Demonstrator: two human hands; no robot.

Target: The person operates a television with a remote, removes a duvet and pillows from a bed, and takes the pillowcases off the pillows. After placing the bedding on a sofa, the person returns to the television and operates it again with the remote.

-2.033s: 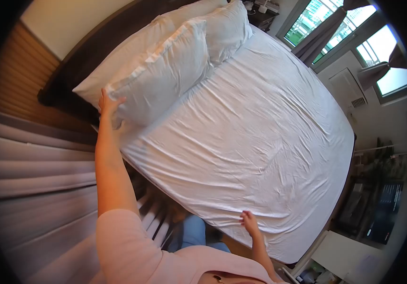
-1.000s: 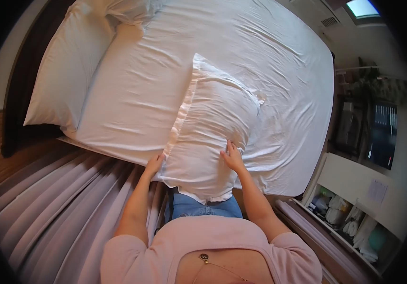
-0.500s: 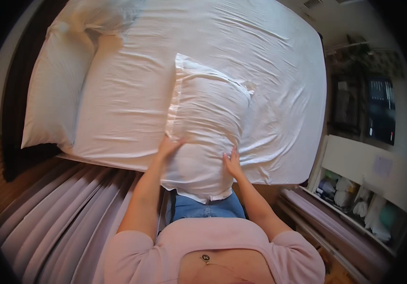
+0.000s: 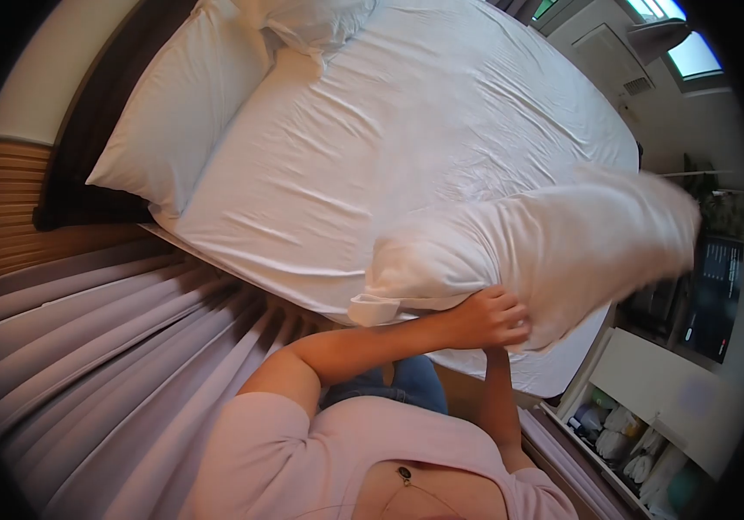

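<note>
A white pillow [image 4: 554, 251] is lifted off the bed at a slant, its far end smeared by motion at the right. My left hand [image 4: 491, 319] reaches across my body, fingers closed on the pillow's near edge. My right forearm [image 4: 499, 399] rises to the same spot. The right hand's fingers are hidden behind the left hand and the pillow. Beneath the pillow lies the bed [image 4: 320, 182] in a wrinkled white fitted sheet.
Two more white pillows [image 4: 186, 113] lie by the dark headboard [image 4: 99, 113]. Pleated curtains [image 4: 121, 347] hang close on my left. At right are an opened white cabinet [image 4: 658, 399] with items inside and a dark screen [image 4: 714, 299].
The pillow has turned from lying lengthwise before me to pointing right, raised and swinging. My left hand has crossed rightward over to my right hand. The view has shifted.
</note>
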